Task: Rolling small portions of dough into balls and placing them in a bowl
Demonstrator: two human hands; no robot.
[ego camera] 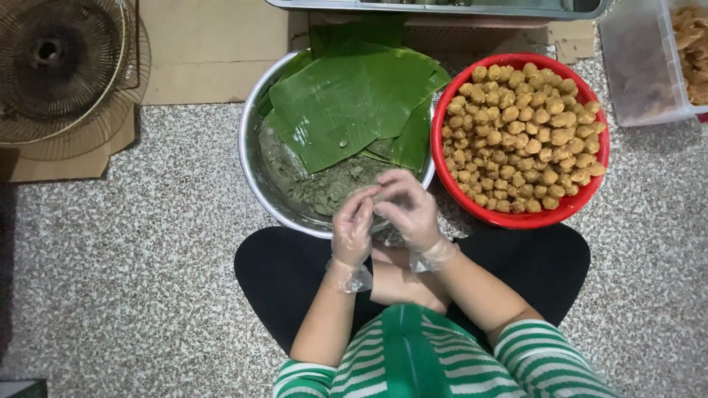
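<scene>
- Nearest the camera, your striped green and white sleeves are cut off by the bottom edge, and your dark-trousered knees spread over the speckled floor point(147, 280).
- Your left hand point(352, 230), in a thin clear glove, is curled with its fingers pressed toward the other hand; what it pinches is too small to make out.
- Your right hand point(407, 210), gloved the same way, cups over the left's fingertips; the 2 hands touch, and any lump between them is hidden.
- Both hands hover at the near rim of the metal bowl point(251, 169).
- Inside it, grey-green dough point(324, 188) shows only at the near side; banana leaves point(346, 103) cover the rest.
- Just beside it, on your right, the red basin point(516, 217) is heaped with tan filling balls point(523, 136).
- Farther right, a clear plastic box point(638, 66) is cut by the frame; its brown contents are unclear.
- At the far left, a wire fan guard point(59, 63) lies on cardboard point(214, 44).
- At the top, a metal tray point(442, 9) shows only its edge.
</scene>
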